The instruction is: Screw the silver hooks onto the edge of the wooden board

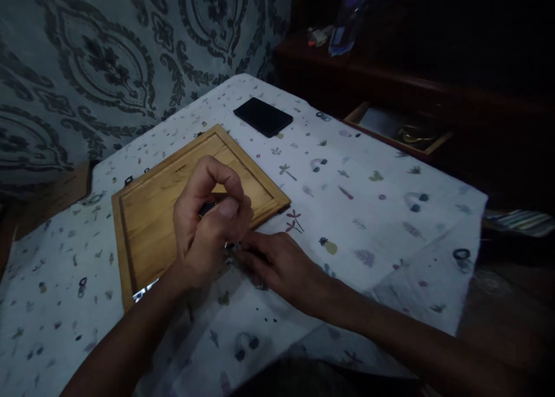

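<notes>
My left hand (pixel 212 218) is curled closed above the near right edge of a wooden panel (pixel 156 223) with a raised frame. A bit of something dark (pixel 206 208) shows inside its fist; the rest is hidden. Just to the right, my right hand (pixel 288 267) is closed in a pinch, low at the panel's edge. At its fingertips glints a small metal piece (pixel 232 245), partly covered by both hands. Small dark metal fittings (pixel 129 180) stick out along the panel's far left edge.
The panel lies on a table with a white printed cloth (pixel 347 212). A black phone-like slab (pixel 263 117) rests behind it. Patterned wall (pixel 104 62) borders the left, and an open drawer (pixel 394 128) juts from dark furniture at the right. A brown cardboard-like piece (pixel 56 197) is at far left.
</notes>
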{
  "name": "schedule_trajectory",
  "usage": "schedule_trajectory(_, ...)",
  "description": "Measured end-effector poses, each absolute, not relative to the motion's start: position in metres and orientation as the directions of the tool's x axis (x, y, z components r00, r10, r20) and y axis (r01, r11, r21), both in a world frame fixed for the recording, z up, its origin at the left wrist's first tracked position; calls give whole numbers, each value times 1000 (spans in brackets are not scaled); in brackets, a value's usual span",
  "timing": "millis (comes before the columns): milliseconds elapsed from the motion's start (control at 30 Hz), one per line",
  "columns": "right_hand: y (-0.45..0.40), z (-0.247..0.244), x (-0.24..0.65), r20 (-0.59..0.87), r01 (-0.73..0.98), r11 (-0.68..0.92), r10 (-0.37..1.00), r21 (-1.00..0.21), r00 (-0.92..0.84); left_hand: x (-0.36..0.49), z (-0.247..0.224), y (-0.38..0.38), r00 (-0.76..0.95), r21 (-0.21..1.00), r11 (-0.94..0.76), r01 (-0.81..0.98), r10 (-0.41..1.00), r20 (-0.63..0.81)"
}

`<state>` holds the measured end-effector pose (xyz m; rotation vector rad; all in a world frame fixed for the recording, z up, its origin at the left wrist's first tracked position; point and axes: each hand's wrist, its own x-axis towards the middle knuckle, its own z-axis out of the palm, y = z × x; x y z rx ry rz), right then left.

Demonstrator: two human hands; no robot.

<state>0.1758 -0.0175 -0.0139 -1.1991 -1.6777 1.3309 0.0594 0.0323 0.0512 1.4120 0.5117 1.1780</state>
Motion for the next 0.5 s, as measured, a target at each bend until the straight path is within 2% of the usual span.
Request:
schedule_trajectory(167, -19, -15, 176, -41, 268, 57, 938, -962, -345, 59, 52, 35, 464, 938, -191, -289, 829, 312)
schedule_trajectory(400, -18, -14, 176, -45, 290, 66, 932, -955, -359, 47, 73, 32, 109, 882, -340, -326, 913, 393)
schedule_trajectory(500, -17, -14, 176, -13, 297, 99, 934, -950, -356, 46, 75, 28, 18, 881, -358, -310, 924, 382)
